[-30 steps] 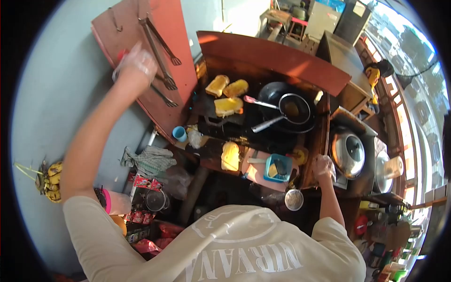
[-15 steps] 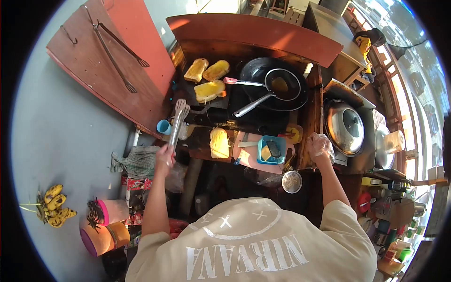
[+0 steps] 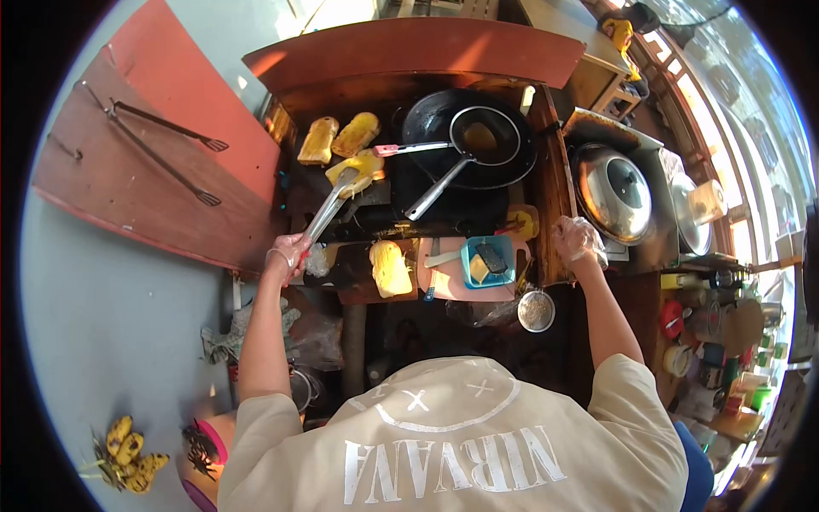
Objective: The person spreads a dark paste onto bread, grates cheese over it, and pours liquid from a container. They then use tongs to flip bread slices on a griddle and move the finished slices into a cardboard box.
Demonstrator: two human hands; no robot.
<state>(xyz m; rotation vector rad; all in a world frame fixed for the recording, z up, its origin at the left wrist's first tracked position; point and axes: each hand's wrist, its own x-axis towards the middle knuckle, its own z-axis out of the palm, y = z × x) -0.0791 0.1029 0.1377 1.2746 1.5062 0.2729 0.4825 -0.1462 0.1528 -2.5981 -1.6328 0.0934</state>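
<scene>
My left hand (image 3: 290, 254), in a clear plastic glove, is closed round the handle end of metal tongs (image 3: 322, 209). The tongs' tips lie over the nearest slice of yellow-topped bread (image 3: 365, 170) on the dark griddle (image 3: 299, 198). Two more browned slices, one bread slice (image 3: 318, 142) and another bread slice (image 3: 357, 134), lie just behind it. My right hand (image 3: 580, 242), gloved too, rests with curled fingers at the wooden edge (image 3: 556, 192) of the stove; what it holds, if anything, is hidden. Another bread slice (image 3: 390, 269) sits on a wooden board in front.
A black wok (image 3: 421, 119) holds a strainer (image 3: 439, 189) and pink-tipped tongs (image 3: 388, 150). In front, a blue tub (image 3: 503, 271) stands on a pink cutting board (image 3: 444, 288) beside a knife. A domed lid (image 3: 604, 183) is at right; a red panel (image 3: 392, 55) rises behind the griddle.
My left hand has brought the tongs forward and right, from beside the blue cup onto the nearest bread slice. My right hand stays at the wooden edge. The whole view has shifted slightly.
</scene>
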